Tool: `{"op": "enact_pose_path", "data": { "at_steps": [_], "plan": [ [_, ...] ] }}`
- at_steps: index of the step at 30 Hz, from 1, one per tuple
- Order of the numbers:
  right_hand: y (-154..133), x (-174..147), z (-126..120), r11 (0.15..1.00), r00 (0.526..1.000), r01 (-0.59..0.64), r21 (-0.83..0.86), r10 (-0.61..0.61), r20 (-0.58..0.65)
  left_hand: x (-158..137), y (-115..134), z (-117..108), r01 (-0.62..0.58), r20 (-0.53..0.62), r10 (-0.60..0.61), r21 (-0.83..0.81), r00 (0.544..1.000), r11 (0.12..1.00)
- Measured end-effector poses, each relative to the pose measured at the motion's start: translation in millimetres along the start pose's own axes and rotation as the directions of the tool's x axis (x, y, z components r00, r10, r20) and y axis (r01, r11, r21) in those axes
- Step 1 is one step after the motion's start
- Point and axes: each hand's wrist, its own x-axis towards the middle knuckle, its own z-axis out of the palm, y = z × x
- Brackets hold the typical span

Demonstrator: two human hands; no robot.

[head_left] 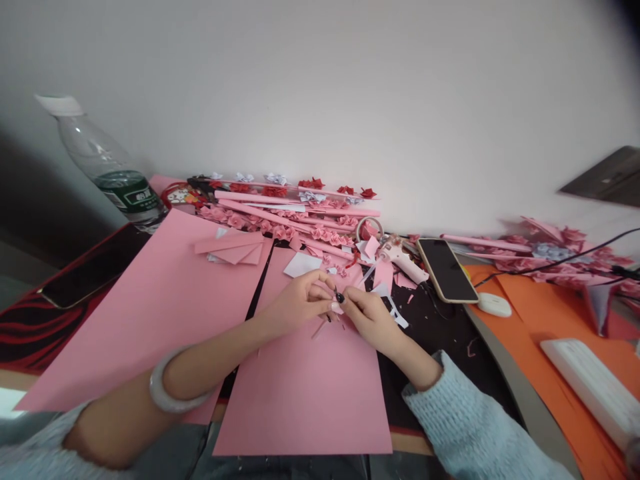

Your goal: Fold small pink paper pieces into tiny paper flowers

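Note:
My left hand (299,301) and my right hand (371,316) meet over a pink paper sheet (310,393), fingertips pinched together. Between them is a small piece of pink paper, mostly hidden by the fingers, so its shape is unclear. A thin strip (319,329) lies just below the fingertips. Behind my left hand sits a white paper square (302,265). White paper scraps (397,312) lie to the right of my right hand, with a glue gun (404,259) beyond them.
A larger pink sheet (165,293) covers the left side, near a water bottle (107,160) and a dark phone (95,270). Folded paper flowers (280,223) line the wall. At right are another phone (447,270), an earbud case (495,305), orange paper (530,333) and a white power strip (590,383).

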Motion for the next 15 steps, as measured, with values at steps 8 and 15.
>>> {"op": "enact_pose_path", "data": {
  "at_steps": [8,15],
  "plan": [
    [1.5,-0.9,1.9,1.0,0.992,-0.029,-0.009,0.027,-0.122,0.0,0.9,-2.8,-0.055,-0.064,0.06,0.075,0.996,0.996],
    [-0.8,-0.5,1.9,0.998,0.993,-0.058,-0.031,0.054,-0.106,-1.0,-2.7,-5.7,-0.105,-0.19,0.188,0.375,0.964,0.921]
  ]
}}
